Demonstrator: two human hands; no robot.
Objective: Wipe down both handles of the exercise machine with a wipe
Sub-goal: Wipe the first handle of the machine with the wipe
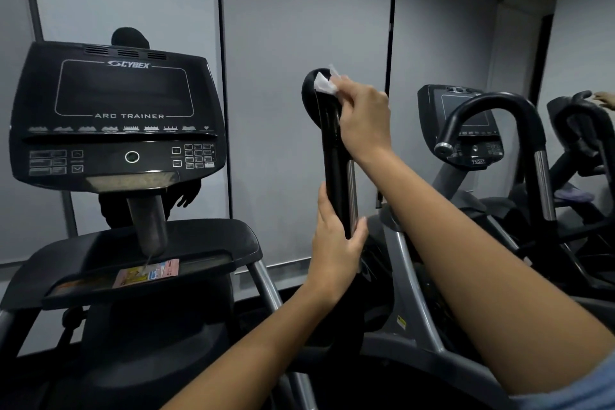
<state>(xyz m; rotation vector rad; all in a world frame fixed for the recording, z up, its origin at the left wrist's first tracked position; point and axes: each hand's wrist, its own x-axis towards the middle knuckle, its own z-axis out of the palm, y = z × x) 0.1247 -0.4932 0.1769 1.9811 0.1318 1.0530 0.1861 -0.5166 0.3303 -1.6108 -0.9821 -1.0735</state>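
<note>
The left hand point(336, 243) is wrapped around the lower shaft of the upright black handle point(332, 150). Higher up, the right hand point(364, 116) is closed on a white wipe point(324, 83), pressing it against the handle's rounded top. The console point(113, 116) stands to the left.

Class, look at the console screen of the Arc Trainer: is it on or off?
Off, it appears: the console screen is uniformly dark, showing no lit figures, only its printed outline.
</note>
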